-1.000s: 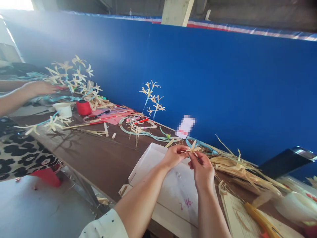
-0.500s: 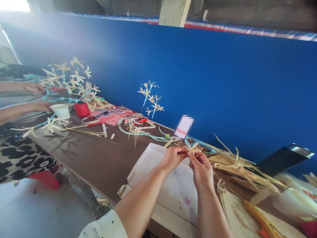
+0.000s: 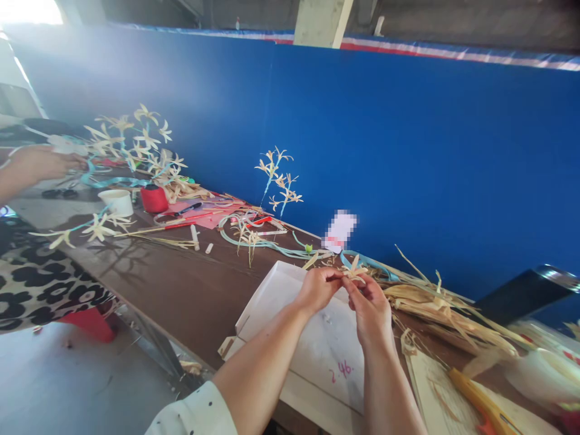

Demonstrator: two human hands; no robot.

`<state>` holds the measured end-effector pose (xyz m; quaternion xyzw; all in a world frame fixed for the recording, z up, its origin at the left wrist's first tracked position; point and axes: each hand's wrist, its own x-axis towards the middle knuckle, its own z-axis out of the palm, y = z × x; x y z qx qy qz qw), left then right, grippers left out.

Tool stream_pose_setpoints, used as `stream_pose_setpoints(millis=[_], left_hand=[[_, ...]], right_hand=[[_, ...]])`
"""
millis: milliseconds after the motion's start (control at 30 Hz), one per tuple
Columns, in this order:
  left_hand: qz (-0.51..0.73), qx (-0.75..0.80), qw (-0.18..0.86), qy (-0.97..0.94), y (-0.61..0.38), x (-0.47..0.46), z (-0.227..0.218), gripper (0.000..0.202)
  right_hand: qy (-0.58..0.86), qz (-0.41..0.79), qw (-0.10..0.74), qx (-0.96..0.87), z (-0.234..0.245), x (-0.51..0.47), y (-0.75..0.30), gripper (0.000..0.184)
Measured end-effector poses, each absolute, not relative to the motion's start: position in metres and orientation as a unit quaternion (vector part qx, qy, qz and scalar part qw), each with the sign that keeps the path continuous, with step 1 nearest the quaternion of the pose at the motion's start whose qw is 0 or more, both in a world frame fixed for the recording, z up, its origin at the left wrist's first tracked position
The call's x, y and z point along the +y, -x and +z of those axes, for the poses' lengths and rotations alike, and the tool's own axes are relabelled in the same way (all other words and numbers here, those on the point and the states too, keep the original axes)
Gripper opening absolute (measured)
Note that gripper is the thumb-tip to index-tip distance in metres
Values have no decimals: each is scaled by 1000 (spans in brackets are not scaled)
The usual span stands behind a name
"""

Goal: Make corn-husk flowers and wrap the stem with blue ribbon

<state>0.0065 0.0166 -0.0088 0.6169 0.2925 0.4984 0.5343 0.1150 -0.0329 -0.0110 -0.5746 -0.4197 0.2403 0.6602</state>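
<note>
My left hand (image 3: 318, 288) and my right hand (image 3: 370, 304) meet above a shallow white cardboard tray (image 3: 272, 299) on the brown table (image 3: 181, 284). Between their pinched fingertips is a small pale straw flower (image 3: 354, 271) with thin spreading petals. Both hands are closed on it, left from the left side, right from below. A pile of dried straw husks (image 3: 435, 308) lies just right of my hands.
A standing sprig of straw flowers (image 3: 278, 178) rises by the blue wall (image 3: 408, 151). Teal ribbon, red pens, a red spool (image 3: 153, 197) and a white cup (image 3: 116, 201) lie further left. Another person's hand (image 3: 43, 162) works at far left. A yellow-handled tool (image 3: 475, 399) lies at right.
My hands keep the same pinch on the straw flower with tiny finger shifts. The other person's hand at far left has moved about near the flower bunch.
</note>
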Motion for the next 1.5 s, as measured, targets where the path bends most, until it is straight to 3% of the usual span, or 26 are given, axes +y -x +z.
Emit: stream_pose_setpoints(millis=[567, 1300, 1500], left_hand=[[479, 315, 490, -657, -8, 19, -15, 20], [485, 349, 419, -684, -11, 19, -20, 18], [517, 324, 394, -688, -9, 17, -17, 14]], right_hand=[[621, 227, 640, -392, -9, -33, -117, 47], [672, 66, 549, -493, -9, -35, -126, 31], [649, 112, 558, -505, -13, -34, -127, 30]])
